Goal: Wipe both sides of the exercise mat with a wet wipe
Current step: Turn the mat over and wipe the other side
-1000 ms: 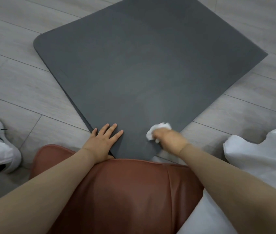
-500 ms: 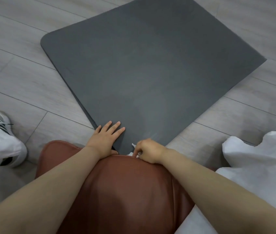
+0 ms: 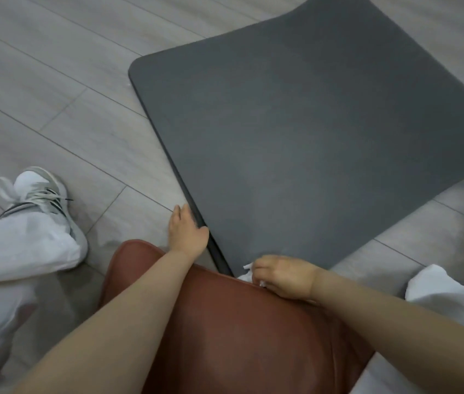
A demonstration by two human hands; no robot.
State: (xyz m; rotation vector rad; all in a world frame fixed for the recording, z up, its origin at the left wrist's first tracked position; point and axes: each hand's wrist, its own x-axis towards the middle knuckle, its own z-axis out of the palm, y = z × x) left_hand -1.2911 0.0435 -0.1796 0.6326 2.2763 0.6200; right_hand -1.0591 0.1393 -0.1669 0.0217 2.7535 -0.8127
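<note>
Left hand (image 3: 186, 233) moved, grips mat (image 3: 310, 143) edge | right hand (image 3: 282, 275) clutches wipe (image 3: 246, 275)

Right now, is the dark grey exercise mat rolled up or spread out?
Spread out: the dark grey exercise mat lies open on the floor, its far corner curling up slightly. The left hand grips its near edge.

From my seat, the exercise mat (image 3: 296, 143) runs out past the top and right edges, so I can't see its far corners, and its near corner is tucked behind the brown cushion (image 3: 239, 336) and my right hand (image 3: 282, 277). The wet wipe (image 3: 246, 273) is mostly buried in that fist, only small white scraps showing. My left hand (image 3: 186, 233) hides its fingertips under the mat's edge, and the right trouser leg (image 3: 449, 297) is cut off.
</note>
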